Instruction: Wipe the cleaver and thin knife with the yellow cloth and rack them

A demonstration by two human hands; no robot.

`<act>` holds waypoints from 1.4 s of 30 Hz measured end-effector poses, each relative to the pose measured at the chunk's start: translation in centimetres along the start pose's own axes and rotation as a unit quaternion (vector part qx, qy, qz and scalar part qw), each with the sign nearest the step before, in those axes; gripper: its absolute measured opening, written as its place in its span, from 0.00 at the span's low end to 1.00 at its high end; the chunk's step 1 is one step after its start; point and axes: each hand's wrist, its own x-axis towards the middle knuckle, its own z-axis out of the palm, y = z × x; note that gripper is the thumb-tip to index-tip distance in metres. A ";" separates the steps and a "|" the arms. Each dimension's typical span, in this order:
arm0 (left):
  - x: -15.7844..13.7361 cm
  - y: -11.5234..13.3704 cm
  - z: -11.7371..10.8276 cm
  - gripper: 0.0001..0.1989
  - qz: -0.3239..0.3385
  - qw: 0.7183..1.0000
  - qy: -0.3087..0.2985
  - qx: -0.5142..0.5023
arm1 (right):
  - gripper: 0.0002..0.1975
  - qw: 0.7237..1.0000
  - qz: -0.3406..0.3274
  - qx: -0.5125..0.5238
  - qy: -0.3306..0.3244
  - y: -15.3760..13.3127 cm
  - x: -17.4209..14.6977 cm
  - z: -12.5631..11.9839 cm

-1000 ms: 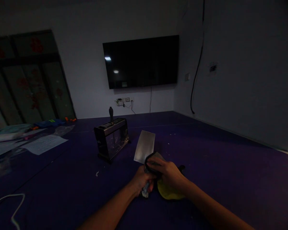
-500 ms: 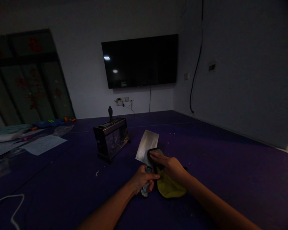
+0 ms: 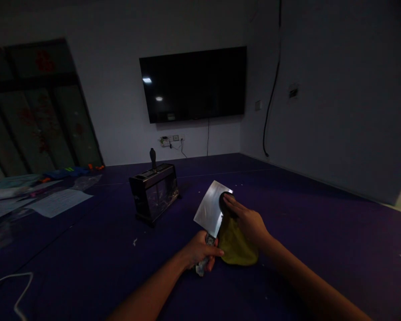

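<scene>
A cleaver [image 3: 210, 207] with a broad shiny blade points up and away from me. Its handle, wrapped in something pale and crumpled, is gripped by my left hand [image 3: 200, 250]. My right hand [image 3: 249, 223] presses a yellow-green cloth [image 3: 239, 245] with a dark edge against the right side of the blade near its upper corner. The rest of the cloth hangs below my fingers. Beyond the cleaver, to the left, stands a knife block [image 3: 155, 189] with clear sides and one dark handle sticking up from its top.
Papers [image 3: 60, 201], clear plastic and folded fabric lie at the left on the purple surface [image 3: 304, 249]. A white cable [image 3: 23, 285] curves at the lower left. A television [image 3: 194, 84] hangs on the back wall above sockets. Small white scraps dot the surface.
My right hand has slid the cloth up and right along the blade, toward its upper corner. The blade has turned slightly and catches more light. My left hand keeps its grip.
</scene>
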 end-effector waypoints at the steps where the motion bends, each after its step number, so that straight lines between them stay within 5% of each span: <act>1: 0.0 0.0 0.0 0.21 -0.004 1.000 -0.003 0.004 | 0.42 1.000 0.010 -0.004 0.010 0.2 0.0 -0.1; 13: -0.1 -0.2 0.2 0.19 -0.005 1.000 0.003 0.007 | 0.40 0.999 0.028 0.015 0.029 0.3 0.0 -0.3; 31: 0.9 -0.8 -0.3 0.18 0.016 0.999 0.033 -0.023 | 0.39 0.959 -0.170 0.136 -0.180 -5.2 -0.6 -0.1; 42: 0.3 -0.2 0.0 0.13 -0.021 0.999 0.006 0.040 | 0.40 0.989 -0.082 0.049 -0.115 -3.2 0.0 -0.7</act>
